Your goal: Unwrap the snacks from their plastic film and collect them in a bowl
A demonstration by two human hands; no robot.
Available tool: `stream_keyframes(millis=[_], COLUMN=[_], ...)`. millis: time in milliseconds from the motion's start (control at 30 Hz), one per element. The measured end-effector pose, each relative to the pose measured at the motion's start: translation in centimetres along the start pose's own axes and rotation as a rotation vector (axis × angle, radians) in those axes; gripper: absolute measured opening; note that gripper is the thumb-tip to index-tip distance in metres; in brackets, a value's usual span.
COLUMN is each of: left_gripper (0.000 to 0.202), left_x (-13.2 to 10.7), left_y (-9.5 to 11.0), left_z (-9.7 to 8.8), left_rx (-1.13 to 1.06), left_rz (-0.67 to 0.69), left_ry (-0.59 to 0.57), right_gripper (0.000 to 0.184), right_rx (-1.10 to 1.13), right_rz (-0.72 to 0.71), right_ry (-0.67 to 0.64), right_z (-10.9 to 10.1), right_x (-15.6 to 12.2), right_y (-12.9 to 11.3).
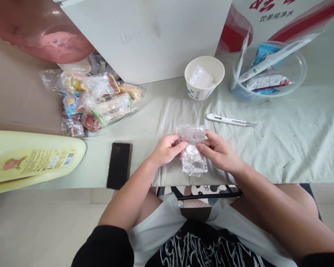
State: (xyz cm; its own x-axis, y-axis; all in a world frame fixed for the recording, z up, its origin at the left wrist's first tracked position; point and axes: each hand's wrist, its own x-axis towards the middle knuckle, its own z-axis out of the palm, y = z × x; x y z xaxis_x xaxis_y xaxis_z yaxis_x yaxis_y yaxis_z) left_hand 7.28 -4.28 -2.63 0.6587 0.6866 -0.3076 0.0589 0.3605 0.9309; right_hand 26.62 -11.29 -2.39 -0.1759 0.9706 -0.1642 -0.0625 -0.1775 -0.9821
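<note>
A small sheet of clear bubble wrap point(194, 159) is stretched between my two hands, close to the front edge of the cloth-covered table. My left hand point(167, 149) pinches its left side between thumb and fingers. On the opposite side my right hand point(215, 150) grips it the same way. The upper part of the wrap looks looser and more see-through than the shiny lower part. Just beyond my right hand lies a white utility knife point(229, 120) with its blade out. A paper cup point(193, 91) stands farther back, with crumpled clear plastic point(201, 76) inside.
To the left are a phone point(119, 165), a pile of bagged snacks point(100, 104), a yellow container point(36, 159) and a pink translucent basin point(55, 37). Behind stands a white box point(147, 37). A clear round tub point(297, 76) with packets sits back right.
</note>
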Motion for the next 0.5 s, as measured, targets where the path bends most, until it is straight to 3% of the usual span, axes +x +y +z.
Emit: stream_keyframes(millis=[133,267,333,433,500], left_gripper=[0.027,0.036,0.042,0.036,0.037], left_x=[-0.4,-0.4,-0.1,0.2,0.4], left_y=[0.2,0.4,0.3,-0.1,-0.5], left_z=[0.1,0.5,0.7,0.8,0.8], left_rx=[-0.109,-0.202,-0.128,0.018,0.064], left_rz=[0.144,0.164,0.157,0.124,0.105], left_ry=[-0.001,-0.053,-0.014,0.076,0.124], right_gripper=[0.008,0.026,0.026,0.007,0.015], right_rx=[0.086,0.066,-0.078,-0.407,-0.536], right_rz=[-0.104,-0.104,-0.124,-0.159,-0.197], right_ry=[0.043,0.037,0.041,0.087,0.124], right_z=[-0.3,-0.8,-0.7,0.0,0.1], right_x=[-0.5,-0.8,-1.0,-1.2,-1.4], right_y=[0.0,-0.4,-0.5,-0.3,-0.2])
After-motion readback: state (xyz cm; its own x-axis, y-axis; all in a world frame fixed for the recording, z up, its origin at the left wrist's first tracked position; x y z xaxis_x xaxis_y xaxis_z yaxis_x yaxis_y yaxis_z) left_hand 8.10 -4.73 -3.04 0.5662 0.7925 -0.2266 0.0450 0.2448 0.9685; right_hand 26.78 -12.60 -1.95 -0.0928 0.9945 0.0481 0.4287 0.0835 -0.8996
